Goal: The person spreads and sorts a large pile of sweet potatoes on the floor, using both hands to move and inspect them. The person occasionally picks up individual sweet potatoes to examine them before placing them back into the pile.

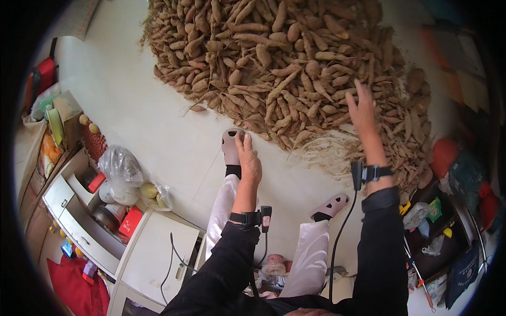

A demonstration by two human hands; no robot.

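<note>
A large heap of soil-covered sweet potatoes (276, 71) spreads over the pale tiled floor in front of me. Over its right part reaches my right hand (361, 108), fingers apart and empty, slightly blurred; whether it touches the roots cannot be told. My left hand (250, 160) hangs above my left clog, short of the heap's near edge, with nothing in it and its fingers a little apart. One small sweet potato (198, 108) lies loose at the left edge of the heap. Smeared dry soil (328, 152) marks the floor below my right hand.
A white cabinet (154, 252) with clear plastic bags (120, 170) beside it stands at the left. My pinkish clogs (331, 206) are planted before the heap. At the right are a dark shelf (446, 245) with small items and a red bag (444, 157). Black cables (348, 233) hang from both wrists.
</note>
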